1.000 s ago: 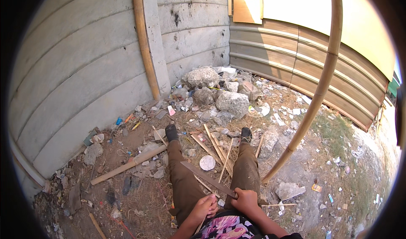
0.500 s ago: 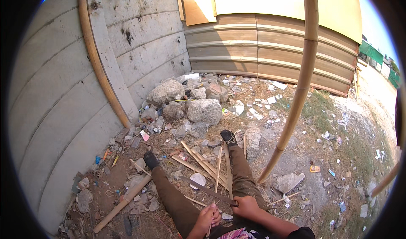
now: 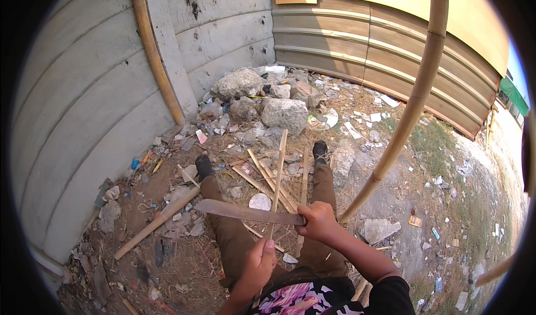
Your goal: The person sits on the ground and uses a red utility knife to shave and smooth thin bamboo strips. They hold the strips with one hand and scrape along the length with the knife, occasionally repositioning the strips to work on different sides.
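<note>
Wall [image 3: 89,97] at 10; I'm seeing left hand [image 3: 260,262] pinching stick [image 3: 280,165] toward 12, likely for steadiness, right hand [image 3: 320,221] clenching knife [image 3: 245,210] toward 9.

Our right hand [image 3: 317,221] holds a long blade [image 3: 240,210] pointing left, crossing a thin strip [image 3: 278,172] that runs forward from our left hand [image 3: 259,262]. Between our legs [image 3: 223,231], loose sticks [image 3: 262,188] lie on the ground [image 3: 385,203]. A fallen pole [image 3: 159,220] lies left; a standing pole [image 3: 412,117], right. Beyond our feet [image 3: 204,166] — large stones [image 3: 285,116], near where the left-hand wall [image 3: 89,97] meets a panel fence [image 3: 335,41].
</note>
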Demonstrator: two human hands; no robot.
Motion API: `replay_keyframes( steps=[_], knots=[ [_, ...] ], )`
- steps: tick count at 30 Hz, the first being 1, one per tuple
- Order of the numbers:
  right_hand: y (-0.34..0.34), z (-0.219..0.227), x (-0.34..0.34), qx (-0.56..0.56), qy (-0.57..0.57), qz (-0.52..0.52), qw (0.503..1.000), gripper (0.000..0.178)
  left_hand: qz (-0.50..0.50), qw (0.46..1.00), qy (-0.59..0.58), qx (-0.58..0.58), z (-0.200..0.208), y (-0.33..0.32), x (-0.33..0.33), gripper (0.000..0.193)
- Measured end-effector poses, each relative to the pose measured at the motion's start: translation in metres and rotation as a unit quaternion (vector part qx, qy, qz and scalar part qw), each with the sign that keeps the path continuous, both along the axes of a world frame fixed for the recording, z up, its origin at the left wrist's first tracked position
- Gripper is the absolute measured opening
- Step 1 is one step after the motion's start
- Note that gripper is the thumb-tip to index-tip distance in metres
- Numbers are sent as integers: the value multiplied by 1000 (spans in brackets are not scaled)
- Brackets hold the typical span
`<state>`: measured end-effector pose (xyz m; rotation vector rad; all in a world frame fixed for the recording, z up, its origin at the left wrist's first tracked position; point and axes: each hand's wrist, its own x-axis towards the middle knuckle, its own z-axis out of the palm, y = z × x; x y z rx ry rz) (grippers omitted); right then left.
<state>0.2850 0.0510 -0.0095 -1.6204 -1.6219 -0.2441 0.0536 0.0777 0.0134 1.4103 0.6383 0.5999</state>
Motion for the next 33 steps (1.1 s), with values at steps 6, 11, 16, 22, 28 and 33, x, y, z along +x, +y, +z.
replay_keyframes(
  steps=[6,11,16,22,28,33],
  knots=[
    [-7,25,-6,47,-16,16,999,21,-1,999,-22,30,4,-19,-9,34],
    [6,28,25,38,-40,-69,996,23,10,998,17,58,8,-21,-12,34],
    [-3,36,13,48,-58,26,997,24,13,998,5,66,3,-21,-15,35],
    [20,22,40,18,26,-128,991,25,19,994,63,91,16,-14,-15,37],
    [0,21,16,46,-62,10,997,23,-2,997,34,65,9,-16,-13,34],
    [11,9,27,1,14,-121,993,22,18,999,26,-2,13,-9,-18,36]
  ],
)
